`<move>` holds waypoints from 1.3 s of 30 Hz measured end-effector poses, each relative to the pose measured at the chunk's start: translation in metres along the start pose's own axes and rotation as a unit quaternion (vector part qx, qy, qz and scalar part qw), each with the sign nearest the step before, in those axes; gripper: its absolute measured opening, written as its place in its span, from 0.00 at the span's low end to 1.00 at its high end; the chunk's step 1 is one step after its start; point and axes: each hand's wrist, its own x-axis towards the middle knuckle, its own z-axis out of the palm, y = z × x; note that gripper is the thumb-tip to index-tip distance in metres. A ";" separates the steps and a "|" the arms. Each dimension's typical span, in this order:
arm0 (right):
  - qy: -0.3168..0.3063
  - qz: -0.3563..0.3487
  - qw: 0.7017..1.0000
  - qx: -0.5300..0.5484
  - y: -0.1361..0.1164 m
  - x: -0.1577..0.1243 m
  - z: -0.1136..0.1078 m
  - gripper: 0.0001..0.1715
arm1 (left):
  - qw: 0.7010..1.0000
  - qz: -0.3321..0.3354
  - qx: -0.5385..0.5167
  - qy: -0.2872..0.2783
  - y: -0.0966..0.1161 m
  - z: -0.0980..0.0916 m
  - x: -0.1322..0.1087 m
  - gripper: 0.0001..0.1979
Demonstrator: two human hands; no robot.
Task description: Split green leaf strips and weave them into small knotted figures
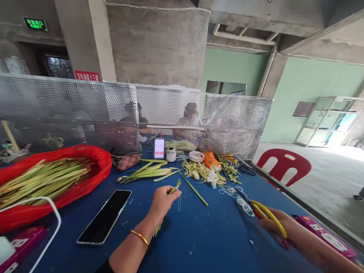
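Note:
My left hand (165, 199), a gold bangle at its wrist, is closed round a small bundle of green stalks (176, 185). The cut ends poke out above my thumb, and a thin white thread hangs beside them. Over at the right, my right hand (275, 223) grips yellow-handled scissors (263, 209), with the blades pointing away towards a loose tangle of white string (244, 204). A single green stalk (195, 189) lies on the blue table (204, 242) between the hands.
A red bag (99, 167) full of long stalks fills the left. Near it lies a dark-screened phone (105, 216). Behind are loose leaves (150, 172), a white jar (171, 154), a tape roll (196, 156) and trimmings (196, 169), before a perforated metal screen (170, 102).

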 end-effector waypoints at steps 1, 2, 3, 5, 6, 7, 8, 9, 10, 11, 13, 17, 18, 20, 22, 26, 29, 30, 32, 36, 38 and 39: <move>-0.019 0.012 0.999 0.029 0.004 -0.005 0.005 0.22 | 1.000 0.003 0.009 0.000 0.000 0.000 -0.001 0.14; -0.038 0.022 0.997 0.061 0.007 -0.009 0.011 0.23 | 1.000 0.005 0.017 -0.001 0.001 0.001 -0.002 0.14; -0.048 0.021 0.994 0.099 0.008 -0.014 0.018 0.24 | 1.000 0.006 0.026 0.000 0.001 0.001 -0.003 0.13; -0.068 0.011 0.982 0.174 0.007 -0.025 0.034 0.27 | 0.999 0.009 0.048 0.002 0.003 0.002 -0.006 0.13; -0.084 0.012 0.974 0.210 0.004 -0.031 0.044 0.27 | 0.998 0.014 0.062 0.007 0.004 0.002 -0.007 0.13; -0.104 0.020 0.966 0.236 0.001 -0.036 0.054 0.25 | 0.996 0.023 0.079 0.014 0.006 0.002 -0.008 0.13; -0.130 0.038 0.956 0.260 -0.002 -0.042 0.065 0.22 | 0.994 0.036 0.099 0.022 0.007 0.003 -0.009 0.13; -0.176 0.064 0.939 0.287 -0.005 -0.046 0.076 0.21 | 0.991 0.053 0.120 0.031 0.008 0.003 -0.010 0.13; -0.202 0.071 0.919 0.330 -0.008 -0.050 0.087 0.22 | 0.987 0.070 0.140 0.041 0.009 0.003 -0.011 0.13; -0.239 0.080 0.893 0.374 -0.010 -0.053 0.098 0.24 | 0.982 0.089 0.160 0.053 0.010 0.003 -0.011 0.13; -0.288 0.115 0.847 0.432 -0.014 -0.057 0.120 0.28 | 0.971 0.122 0.192 0.079 0.010 0.003 -0.012 0.12; -0.368 0.146 0.776 0.492 -0.021 -0.055 0.155 0.32 | 0.957 0.157 0.220 0.109 0.009 0.003 -0.011 0.09; -0.380 0.146 0.762 0.504 -0.022 -0.053 0.161 0.32 | 0.955 0.160 0.222 0.111 0.008 0.003 -0.011 0.09; -0.410 0.148 0.736 0.518 -0.023 -0.049 0.169 0.33 | 0.954 0.162 0.225 0.115 0.007 0.003 -0.011 0.08; -0.435 0.139 0.720 0.523 -0.021 -0.045 0.173 0.34 | 0.953 0.159 0.229 0.117 0.007 0.003 -0.011 0.09; -0.443 0.124 0.719 0.522 -0.014 -0.042 0.176 0.35 | 0.950 0.153 0.247 0.114 0.007 0.004 -0.011 0.10; -0.424 0.126 0.734 0.515 -0.012 -0.042 0.178 0.34 | 0.948 0.150 0.258 0.112 0.006 0.006 -0.012 0.09; -0.416 0.126 0.740 0.513 -0.013 -0.043 0.179 0.33 | 0.947 0.151 0.261 0.112 0.006 0.007 -0.013 0.10; -0.406 0.127 0.747 0.511 -0.016 -0.044 0.181 0.33 | 0.945 0.154 0.267 0.109 0.004 0.009 -0.013 0.10; -0.388 0.127 0.754 0.515 -0.025 -0.046 0.186 0.30 | 0.944 0.160 0.271 0.102 0.003 0.013 -0.015 0.12; -0.376 0.130 0.763 0.509 -0.028 -0.047 0.188 0.30 | 0.943 0.165 0.272 0.098 0.003 0.014 -0.015 0.12; -0.369 0.133 0.769 0.505 -0.029 -0.048 0.188 0.30 | 0.942 0.168 0.273 0.096 0.003 0.014 -0.015 0.12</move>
